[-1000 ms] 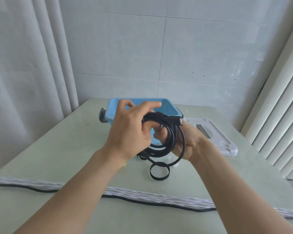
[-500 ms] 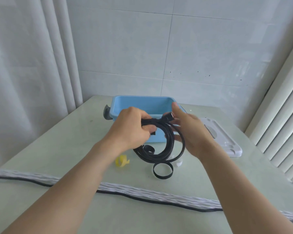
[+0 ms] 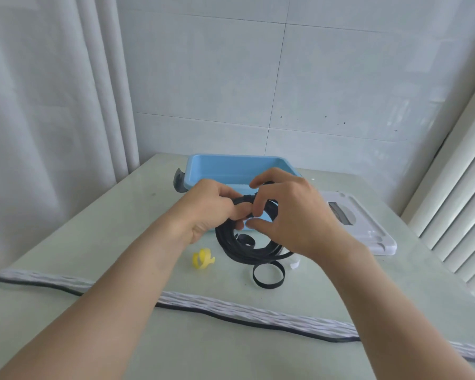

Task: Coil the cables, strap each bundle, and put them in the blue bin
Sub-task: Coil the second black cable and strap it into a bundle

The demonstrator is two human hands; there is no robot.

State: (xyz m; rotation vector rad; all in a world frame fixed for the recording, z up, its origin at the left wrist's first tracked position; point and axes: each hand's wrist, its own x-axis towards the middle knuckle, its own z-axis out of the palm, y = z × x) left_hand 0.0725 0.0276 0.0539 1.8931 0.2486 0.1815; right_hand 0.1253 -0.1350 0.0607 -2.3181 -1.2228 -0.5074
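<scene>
Both bare forearms are stretched forward and brought together in front of the body. The left hand (image 3: 209, 207) is curled, its fingers closed round the coil (image 3: 247, 248). The right hand (image 3: 291, 212) is arched beside it (knuckles up), thumb and fingers bent in a pinching grip at the coil's top.

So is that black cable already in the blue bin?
Not yet. The coiled black cable is held by the left hand and right hand in front of the blue plastic bin.
</scene>
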